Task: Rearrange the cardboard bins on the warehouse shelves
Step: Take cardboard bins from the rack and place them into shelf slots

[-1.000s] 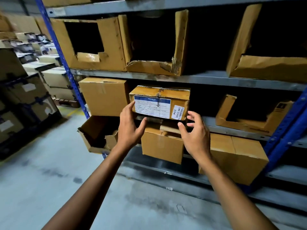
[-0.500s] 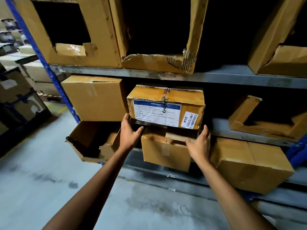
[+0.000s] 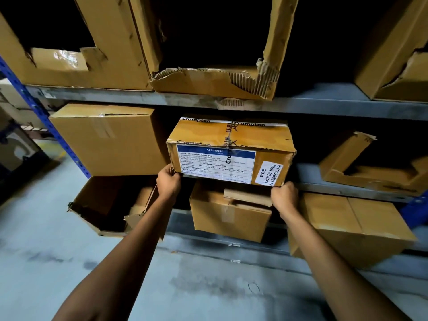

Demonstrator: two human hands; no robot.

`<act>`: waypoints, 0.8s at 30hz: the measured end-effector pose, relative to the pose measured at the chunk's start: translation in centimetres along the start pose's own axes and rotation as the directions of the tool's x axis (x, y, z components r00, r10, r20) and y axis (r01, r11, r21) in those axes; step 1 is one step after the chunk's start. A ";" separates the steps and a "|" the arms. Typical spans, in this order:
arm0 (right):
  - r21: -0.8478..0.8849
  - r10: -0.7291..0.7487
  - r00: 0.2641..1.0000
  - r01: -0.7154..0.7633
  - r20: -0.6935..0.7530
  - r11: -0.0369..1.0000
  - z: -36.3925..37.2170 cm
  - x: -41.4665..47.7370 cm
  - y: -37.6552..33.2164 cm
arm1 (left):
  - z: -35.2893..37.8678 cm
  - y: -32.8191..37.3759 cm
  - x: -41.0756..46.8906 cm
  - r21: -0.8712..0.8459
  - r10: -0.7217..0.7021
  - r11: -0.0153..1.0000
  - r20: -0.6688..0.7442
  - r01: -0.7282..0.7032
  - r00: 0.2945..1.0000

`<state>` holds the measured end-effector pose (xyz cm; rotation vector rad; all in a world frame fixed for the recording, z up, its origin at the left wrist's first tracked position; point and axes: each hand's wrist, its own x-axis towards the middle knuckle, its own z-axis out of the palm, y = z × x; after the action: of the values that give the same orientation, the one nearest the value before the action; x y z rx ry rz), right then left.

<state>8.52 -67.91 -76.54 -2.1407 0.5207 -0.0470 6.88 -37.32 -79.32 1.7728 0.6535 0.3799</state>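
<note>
Both arms are reaching up and forward to the middle shelf point(image 3: 347, 107). The left hand point(image 3: 168, 181) is gripping the lower left corner of the taped box point(image 3: 231, 154), and the right hand point(image 3: 284, 197) is gripping its lower right corner, fingers curled underneath. The box is sitting on the middle level, between a closed carton point(image 3: 104, 140) at its left and a cut-open bin point(image 3: 370, 165) at its right. Three torn bins are standing on the level above, and three cartons are showing below. The box's tape and blue label are reading "Crompton"; a white sticker is showing "234".
</note>
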 end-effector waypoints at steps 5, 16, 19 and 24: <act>0.028 -0.012 0.998 0.013 -0.065 1.000 -0.9 -0.5 0.7 | 0.0 1.0 -2.1 0.157 0.103 0.983 -0.010 -0.100 0.995; 0.047 -0.056 0.997 0.058 -0.048 0.997 -7.4 -6.6 5.2 | -2.4 1.7 -12.3 0.356 0.252 0.902 0.022 -0.244 0.967; 0.077 -0.065 0.997 0.067 -0.030 0.995 -9.3 -8.8 7.0 | -3.4 1.5 -16.4 0.320 0.304 0.904 -0.011 -0.285 0.953; 0.091 -0.128 0.992 0.128 -0.003 0.988 -12.4 -12.8 10.3 | -4.9 0.9 -23.7 0.185 0.347 0.928 -0.120 -0.323 0.930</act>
<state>-9.50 -77.75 -75.34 -2.0824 0.3718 -0.1369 -14.48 -48.06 -75.30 2.0321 0.4937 0.7183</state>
